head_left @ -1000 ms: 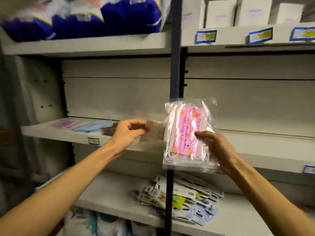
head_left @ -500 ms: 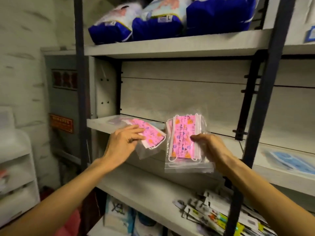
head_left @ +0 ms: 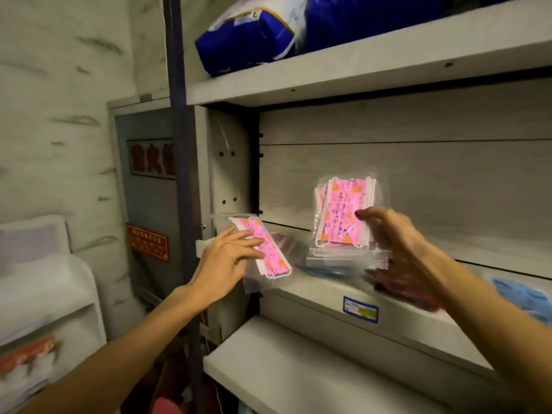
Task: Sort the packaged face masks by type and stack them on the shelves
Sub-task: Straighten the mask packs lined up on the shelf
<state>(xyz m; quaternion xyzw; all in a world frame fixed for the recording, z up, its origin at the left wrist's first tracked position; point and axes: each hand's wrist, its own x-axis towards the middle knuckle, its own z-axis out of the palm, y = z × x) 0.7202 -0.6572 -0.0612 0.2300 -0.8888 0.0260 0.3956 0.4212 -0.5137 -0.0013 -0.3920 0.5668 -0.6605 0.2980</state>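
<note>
My left hand [head_left: 225, 258] holds one pink patterned mask pack [head_left: 263, 249] in clear wrap, tilted, at the left end of the middle shelf [head_left: 322, 289]. My right hand [head_left: 397, 243] grips a stack of pink patterned mask packs [head_left: 343, 213] upright, thumb on the front, just above the shelf. Under that stack lie blue mask packs [head_left: 325, 264] on the shelf. A dark red pack [head_left: 400, 283] lies below my right wrist. Another blue pack [head_left: 519, 297] lies farther right.
Blue bulky bags [head_left: 248, 40] fill the top shelf. A dark metal upright [head_left: 179, 174] stands left of the shelving. The lower shelf [head_left: 283, 363] juts out below. A white rack [head_left: 44, 294] stands at the left wall. A price label [head_left: 360, 309] sits on the shelf edge.
The view has swung left and closer to the shelf. My left hand moved its single pink pack toward the shelf's left end. My right hand carried the stack up over the shelf.
</note>
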